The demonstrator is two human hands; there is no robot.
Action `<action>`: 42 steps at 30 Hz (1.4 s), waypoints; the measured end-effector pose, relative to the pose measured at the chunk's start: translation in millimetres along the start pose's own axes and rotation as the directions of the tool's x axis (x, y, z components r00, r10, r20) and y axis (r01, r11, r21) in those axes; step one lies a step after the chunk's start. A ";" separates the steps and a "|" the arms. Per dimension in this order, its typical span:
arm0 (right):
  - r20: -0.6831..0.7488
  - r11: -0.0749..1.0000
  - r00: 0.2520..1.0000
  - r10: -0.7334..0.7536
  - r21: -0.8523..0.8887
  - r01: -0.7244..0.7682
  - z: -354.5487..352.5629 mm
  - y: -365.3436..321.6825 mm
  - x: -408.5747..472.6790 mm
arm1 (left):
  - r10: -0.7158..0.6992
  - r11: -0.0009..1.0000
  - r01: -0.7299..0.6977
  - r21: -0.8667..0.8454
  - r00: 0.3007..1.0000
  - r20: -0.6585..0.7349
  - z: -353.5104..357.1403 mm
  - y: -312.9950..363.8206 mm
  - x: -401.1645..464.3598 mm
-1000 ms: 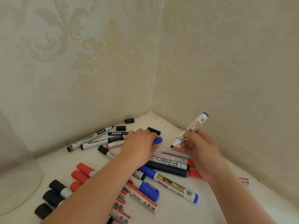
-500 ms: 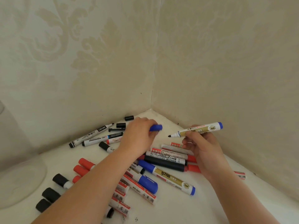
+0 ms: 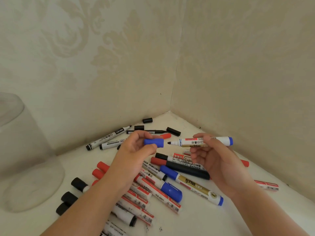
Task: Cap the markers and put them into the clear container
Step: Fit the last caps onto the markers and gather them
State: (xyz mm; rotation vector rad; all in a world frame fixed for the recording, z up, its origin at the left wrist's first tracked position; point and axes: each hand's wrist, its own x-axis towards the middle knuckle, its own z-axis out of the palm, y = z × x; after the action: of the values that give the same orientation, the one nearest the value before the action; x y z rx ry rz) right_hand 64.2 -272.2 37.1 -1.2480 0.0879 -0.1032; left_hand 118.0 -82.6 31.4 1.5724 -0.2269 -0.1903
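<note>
The left hand (image 3: 136, 150) pinches a blue cap (image 3: 154, 143) between thumb and fingers, its open end facing right. The right hand (image 3: 216, 157) grips an uncapped marker (image 3: 204, 142) by the middle of its barrel, held level, dark tip pointing left at the cap. Tip and cap are near each other but apart, with a small gap between them, both raised above the table (image 3: 196, 218).

Half a second ago the cap was farther left and lower, over the pile, and the marker sat off to the right with a wide gap; now the two hands have come together and the cap lines up with the tip. A second ago the marker was tilted steeply, tip down; it is now level.

Under the hands lies the pile (image 3: 170, 181) of markers: a blue-capped gold-labelled one (image 3: 192, 183), a dark one marked MARKER (image 3: 187, 169), red-labelled ones, and red- and black-capped ones at the left. Toward the wall corner lie uncapped black markers (image 3: 107, 137) and loose black caps (image 3: 147, 120). The container (image 3: 25, 159) stands at the far left of the table, well apart from the hands; more of its wall shows than before. What it holds cannot be told.
</note>
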 end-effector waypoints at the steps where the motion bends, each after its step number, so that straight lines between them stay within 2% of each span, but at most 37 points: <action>1: -0.010 1.000 1.000 0.004 0.012 -0.004 0.3 0.4 0.3 | -0.001 1.000 0.001 -0.015 1.000 0.002 -1.3 -0.8 -0.1; 5: -0.018 1.000 1.000 0.004 0.021 -0.004 3.0 2.2 1.0 | 0.025 0.999 -0.024 -0.030 1.000 0.018 -6.3 -4.4 2.6; 12: 0.064 0.998 0.997 0.046 -0.041 -0.043 6.0 5.2 0.2 | 0.161 0.975 -0.186 0.122 0.969 0.188 -0.3 -4.7 -0.7; 14: 0.077 0.994 0.994 0.078 -0.088 -0.071 3.6 3.1 0.2 | 0.206 0.929 -0.261 0.263 0.953 0.220 0.0 -5.8 -1.6; 17: 0.049 0.983 0.995 0.083 -0.171 -0.073 -2.1 -2.5 1.1 | 0.254 0.797 -0.358 0.487 0.929 0.268 3.1 -9.3 -3.8; 19: 0.031 0.981 0.999 0.031 -0.194 -0.025 -4.9 -7.0 1.3 | 0.292 0.738 -0.407 0.538 0.912 0.290 5.9 -11.9 -4.6; 22: 0.055 0.966 0.998 0.007 -0.260 0.008 -6.3 -13.6 -0.8 | 0.331 0.722 -0.451 0.525 0.891 0.310 6.4 -13.3 -6.5; 25: 0.118 0.962 0.991 0.061 -0.272 -0.026 -8.1 -18.4 -2.8 | 0.339 0.712 -0.478 0.515 0.875 0.345 6.0 -13.0 -9.9; 33: 0.162 0.973 0.981 0.109 -0.217 -0.072 -8.2 -14.2 -1.6 | 0.312 0.711 -0.472 0.521 0.876 0.367 4.7 -11.1 -10.7; 39: 0.145 0.962 0.989 -0.032 -0.263 0.069 6.0 -18.6 -7.0 | 0.303 0.750 -0.437 0.496 0.894 0.330 3.1 -9.9 -13.7; 42: 0.130 0.954 0.991 -0.043 -0.288 0.079 5.4 -18.1 -7.0 | 0.306 0.707 -0.459 0.539 0.885 0.352 1.2 -8.6 -11.3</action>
State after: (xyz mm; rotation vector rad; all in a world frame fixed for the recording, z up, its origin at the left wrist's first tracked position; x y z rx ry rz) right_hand 57.4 -272.0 56.1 -1.5516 -0.0444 -0.0685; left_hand 107.0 -80.7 22.6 2.1036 -0.8793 0.0406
